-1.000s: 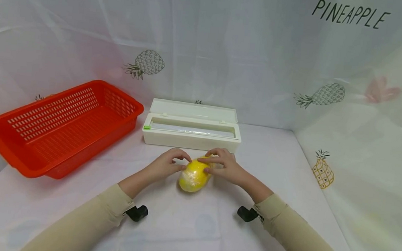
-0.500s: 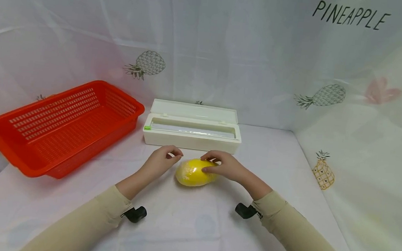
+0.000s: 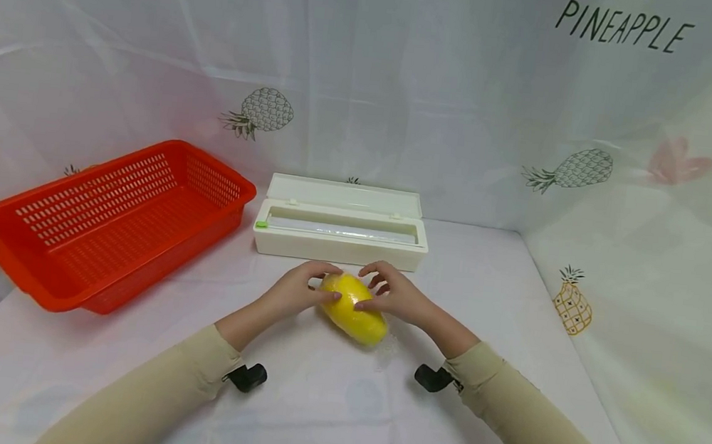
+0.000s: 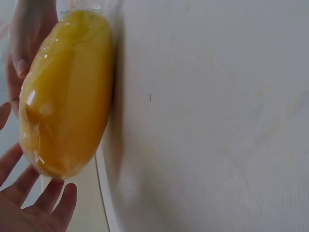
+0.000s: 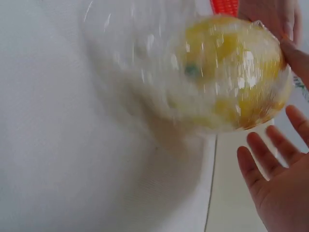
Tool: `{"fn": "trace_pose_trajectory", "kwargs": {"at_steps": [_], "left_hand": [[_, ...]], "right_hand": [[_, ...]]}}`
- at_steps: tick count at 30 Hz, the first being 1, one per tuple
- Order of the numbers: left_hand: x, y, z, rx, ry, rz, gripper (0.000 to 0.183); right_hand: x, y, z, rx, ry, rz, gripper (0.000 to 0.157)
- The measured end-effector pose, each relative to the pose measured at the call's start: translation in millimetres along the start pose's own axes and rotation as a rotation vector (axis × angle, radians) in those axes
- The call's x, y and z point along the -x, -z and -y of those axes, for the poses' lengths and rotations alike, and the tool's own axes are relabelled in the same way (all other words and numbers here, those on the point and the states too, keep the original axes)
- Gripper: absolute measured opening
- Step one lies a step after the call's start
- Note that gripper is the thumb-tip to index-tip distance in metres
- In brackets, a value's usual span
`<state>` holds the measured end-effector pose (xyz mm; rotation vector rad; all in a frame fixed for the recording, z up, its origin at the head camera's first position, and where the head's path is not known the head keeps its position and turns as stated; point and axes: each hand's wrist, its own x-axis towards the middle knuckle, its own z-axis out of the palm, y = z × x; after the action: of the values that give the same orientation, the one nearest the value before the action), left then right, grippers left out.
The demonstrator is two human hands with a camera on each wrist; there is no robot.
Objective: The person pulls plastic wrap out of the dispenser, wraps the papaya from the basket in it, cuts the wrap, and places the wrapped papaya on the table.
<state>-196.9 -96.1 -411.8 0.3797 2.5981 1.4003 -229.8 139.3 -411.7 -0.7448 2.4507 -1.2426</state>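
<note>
A yellow oval fruit wrapped in clear plastic film (image 3: 356, 315) sits between the two hands, at a slant. Loose film trails from its near right end, and a small green spot shows through in the right wrist view. The left hand (image 3: 294, 289) holds the far left end, thumb on top and fingers around the tip. Over the fruit's right side, the right hand (image 3: 403, 296) touches it with the thumb. Its other fingers (image 5: 263, 154) are spread and apart from the fruit in the right wrist view.
Behind the hands stands a white cling film dispenser (image 3: 340, 250) with its lid raised and a roll inside. A red plastic basket (image 3: 98, 297) lies to the left. A white pineapple-print sheet (image 3: 364, 137) covers the wall.
The fruit has turned, so its near end now points to the lower right. The left hand had come off it half a second ago and is now back on its far end.
</note>
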Motion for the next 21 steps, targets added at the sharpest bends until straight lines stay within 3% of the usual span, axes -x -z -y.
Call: {"fn": "trace_pose_trajectory", "kwargs": {"at_steps": [4, 7, 13, 16, 21], "left_hand": [[-3.2, -8.1, -4.3, -0.011, -0.052, 0.013, 0.053], [-5.7, -14.4, -5.6, -0.003, -0.093, 0.006, 0.051], [-8.1, -23.8, -6.5, 0.013, -0.145, -0.028, 0.041], [-8.8, -27.3, -5.8, 0.033, -0.106, -0.071, 0.036], [-8.4, -29.8, -5.2, 0.094, -0.03, -0.089, 0.05]], "right_hand": [[-2, -3.0, -7, -0.009, 0.093, 0.017, 0.087], [-4, -4.5, -13, -0.007, 0.124, 0.033, 0.093], [-2, -6.8, -21, -0.047, 0.12, 0.031, 0.085], [1, -9.2, -22, -0.066, 0.094, 0.015, 0.078], [4, -14.8, -23, -0.066, 0.079, -0.012, 0.069]]}}
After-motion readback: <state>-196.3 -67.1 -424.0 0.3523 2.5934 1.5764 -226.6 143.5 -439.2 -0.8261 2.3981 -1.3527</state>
